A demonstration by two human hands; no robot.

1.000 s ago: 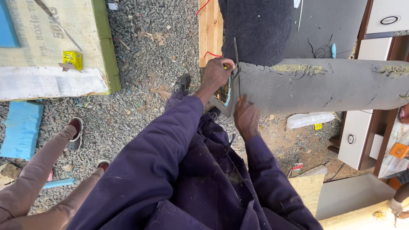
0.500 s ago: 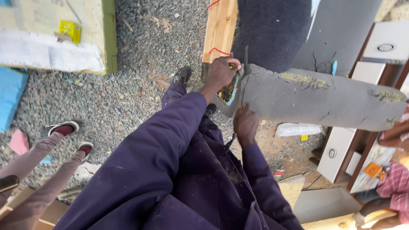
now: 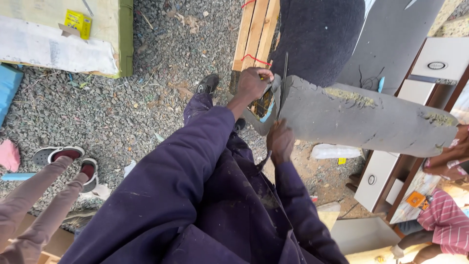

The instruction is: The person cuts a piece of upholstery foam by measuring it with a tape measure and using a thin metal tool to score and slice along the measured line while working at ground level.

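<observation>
A long grey foam slab [image 3: 361, 117] lies across in front of me, its near end at my hands. My left hand [image 3: 251, 84] is closed on the cut end piece of the slab, pulling it aside. A thin dark blade [image 3: 284, 78] stands upright in the gap at that end. My right hand [image 3: 280, 142] sits just under the slab below the blade, fingers closed, apparently on the blade's handle, which is hidden. Both arms are in dark purple sleeves.
Gravel ground [image 3: 146, 98] lies below. Wooden planks [image 3: 254, 29] and a dark fabric-covered piece [image 3: 317, 34] stand behind the slab. White cabinet parts [image 3: 386, 181] are at the right. Another person's legs and shoes [image 3: 63, 156] are at the left, and a person in a striped shirt [image 3: 444, 220] at the lower right.
The view has swung a little to the left and down. Both hands stay at the slab's near end, with the blade still upright between them.
</observation>
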